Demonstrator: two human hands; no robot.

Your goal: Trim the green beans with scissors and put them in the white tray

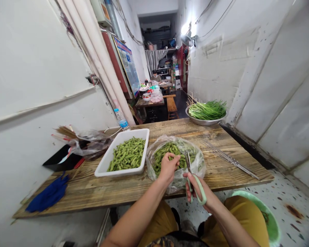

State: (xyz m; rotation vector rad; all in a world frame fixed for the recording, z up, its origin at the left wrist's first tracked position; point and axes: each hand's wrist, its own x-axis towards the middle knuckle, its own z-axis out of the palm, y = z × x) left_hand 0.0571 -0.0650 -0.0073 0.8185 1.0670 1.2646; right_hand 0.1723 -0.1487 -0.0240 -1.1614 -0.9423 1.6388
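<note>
Over a clear plastic bag of green edamame pods, my left hand is closed in a pinch. What looks like one edamame pod sits at its fingertips, mostly hidden by the fingers. My right hand grips scissors with pale green handles, fingers through the loops. The blades point up and away, slightly parted, close to the left fingertips. To the left of the bag stands a white plastic tub with many more pods in it.
Metal skewers lie on the wooden table at right. A steel bowl of green stalks stands at the far right corner. At left are a water bottle, a blue cloth and a black tray. A green basin is on the floor.
</note>
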